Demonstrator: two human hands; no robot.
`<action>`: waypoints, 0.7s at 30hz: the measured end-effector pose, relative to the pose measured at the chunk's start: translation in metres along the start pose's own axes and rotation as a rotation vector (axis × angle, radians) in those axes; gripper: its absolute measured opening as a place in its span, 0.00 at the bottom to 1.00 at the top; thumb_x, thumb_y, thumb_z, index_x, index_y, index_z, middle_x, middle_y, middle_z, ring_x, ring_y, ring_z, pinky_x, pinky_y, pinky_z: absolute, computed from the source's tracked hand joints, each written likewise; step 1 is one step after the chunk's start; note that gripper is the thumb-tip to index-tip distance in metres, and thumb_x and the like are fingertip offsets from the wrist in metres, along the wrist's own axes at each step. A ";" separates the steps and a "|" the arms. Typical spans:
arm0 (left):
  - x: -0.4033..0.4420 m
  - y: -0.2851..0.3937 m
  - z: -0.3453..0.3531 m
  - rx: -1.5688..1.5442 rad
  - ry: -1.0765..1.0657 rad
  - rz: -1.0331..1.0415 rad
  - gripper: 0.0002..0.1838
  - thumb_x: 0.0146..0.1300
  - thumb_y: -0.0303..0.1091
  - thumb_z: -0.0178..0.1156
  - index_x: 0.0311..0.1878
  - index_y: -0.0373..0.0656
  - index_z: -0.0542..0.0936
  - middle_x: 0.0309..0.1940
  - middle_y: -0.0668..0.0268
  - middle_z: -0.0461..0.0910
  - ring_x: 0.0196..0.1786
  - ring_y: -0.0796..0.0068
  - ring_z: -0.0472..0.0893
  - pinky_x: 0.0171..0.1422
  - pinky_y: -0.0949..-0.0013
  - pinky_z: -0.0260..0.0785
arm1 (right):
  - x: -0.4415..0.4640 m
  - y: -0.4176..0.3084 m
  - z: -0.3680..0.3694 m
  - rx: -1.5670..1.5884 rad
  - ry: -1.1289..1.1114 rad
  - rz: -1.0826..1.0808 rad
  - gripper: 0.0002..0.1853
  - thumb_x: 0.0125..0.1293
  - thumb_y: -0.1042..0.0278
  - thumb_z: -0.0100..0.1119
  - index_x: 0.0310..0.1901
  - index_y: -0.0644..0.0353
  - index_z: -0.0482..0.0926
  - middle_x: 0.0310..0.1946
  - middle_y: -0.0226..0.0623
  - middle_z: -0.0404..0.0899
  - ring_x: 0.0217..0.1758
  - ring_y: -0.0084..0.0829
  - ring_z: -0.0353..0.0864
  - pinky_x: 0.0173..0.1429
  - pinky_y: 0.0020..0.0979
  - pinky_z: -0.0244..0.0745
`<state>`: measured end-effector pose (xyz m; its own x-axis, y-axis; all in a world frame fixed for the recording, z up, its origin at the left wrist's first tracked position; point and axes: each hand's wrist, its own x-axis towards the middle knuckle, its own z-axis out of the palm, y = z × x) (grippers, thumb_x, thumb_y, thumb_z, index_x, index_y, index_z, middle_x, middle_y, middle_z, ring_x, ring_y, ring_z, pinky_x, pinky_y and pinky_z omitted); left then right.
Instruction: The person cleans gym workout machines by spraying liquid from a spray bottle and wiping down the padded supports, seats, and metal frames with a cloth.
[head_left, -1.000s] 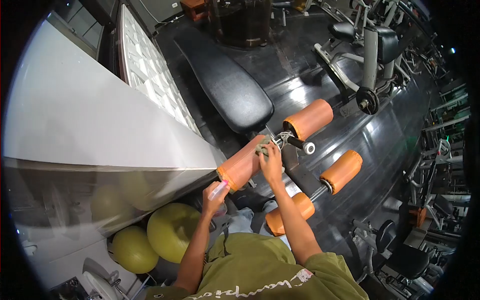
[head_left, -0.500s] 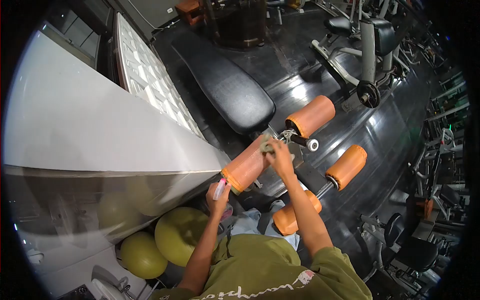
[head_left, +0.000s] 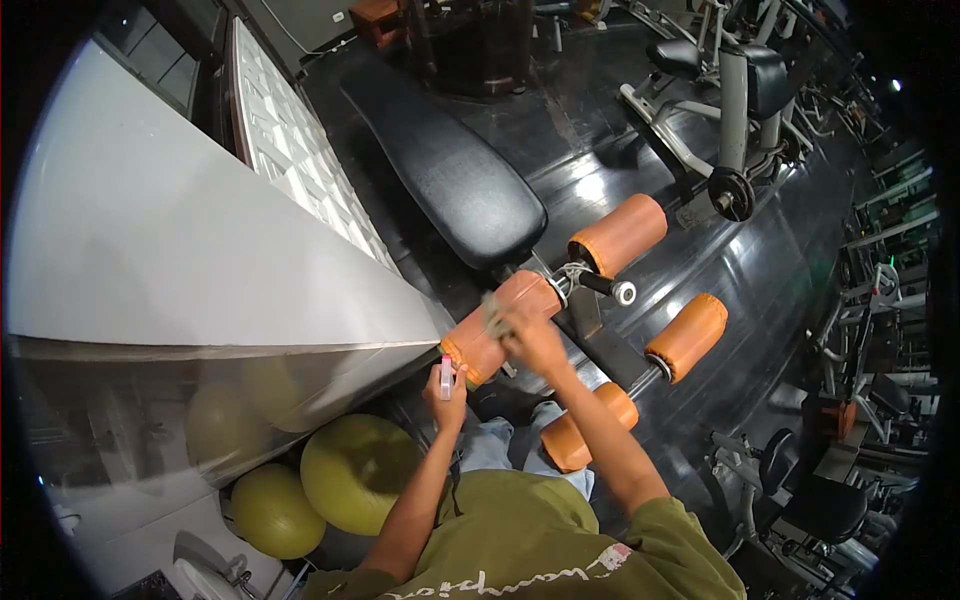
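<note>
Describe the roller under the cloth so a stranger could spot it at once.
Find the long black bench, then look below its wide end. There, an orange roller slants near the white panel. Unlike the other three rollers, it has the right hand and a blurred cloth over it.

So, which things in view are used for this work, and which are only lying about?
Used:
greenish cloth, blurred, at the right hand
apparent spray bottle in the left hand
orange roller pad beneath the cloth

Only nearby:
larger green ball
smaller green ball
black weight plate

Orange roller [head_left: 527,290]: wall [head_left: 230,245] left, handle [head_left: 603,285] right, top open.
</note>
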<state>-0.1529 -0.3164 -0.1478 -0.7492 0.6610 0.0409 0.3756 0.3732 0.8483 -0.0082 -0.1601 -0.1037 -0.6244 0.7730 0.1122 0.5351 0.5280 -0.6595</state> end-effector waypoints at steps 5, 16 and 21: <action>-0.013 0.006 0.000 -0.003 -0.064 -0.083 0.13 0.59 0.37 0.72 0.33 0.43 0.78 0.27 0.55 0.83 0.32 0.50 0.85 0.36 0.54 0.74 | 0.034 0.023 -0.020 -0.051 0.187 0.277 0.19 0.50 0.75 0.66 0.48 0.57 0.83 0.54 0.43 0.81 0.57 0.50 0.79 0.62 0.43 0.75; -0.028 -0.010 0.014 -0.015 -0.018 -0.008 0.12 0.59 0.35 0.73 0.33 0.42 0.78 0.25 0.57 0.82 0.29 0.57 0.83 0.35 0.57 0.73 | 0.012 -0.009 0.019 -0.078 -0.142 -0.096 0.22 0.55 0.66 0.69 0.53 0.53 0.81 0.53 0.39 0.79 0.56 0.45 0.78 0.61 0.44 0.76; -0.025 -0.010 0.012 -0.041 -0.031 -0.066 0.12 0.58 0.35 0.73 0.33 0.42 0.78 0.25 0.57 0.82 0.29 0.52 0.83 0.35 0.56 0.73 | 0.058 0.024 -0.029 -0.094 0.179 0.145 0.17 0.51 0.71 0.69 0.46 0.56 0.84 0.45 0.41 0.81 0.48 0.49 0.81 0.55 0.45 0.76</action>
<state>-0.1317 -0.3285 -0.1638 -0.7543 0.6557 -0.0314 0.3027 0.3899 0.8697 -0.0150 -0.0927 -0.0915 -0.4307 0.8888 0.1567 0.6678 0.4307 -0.6071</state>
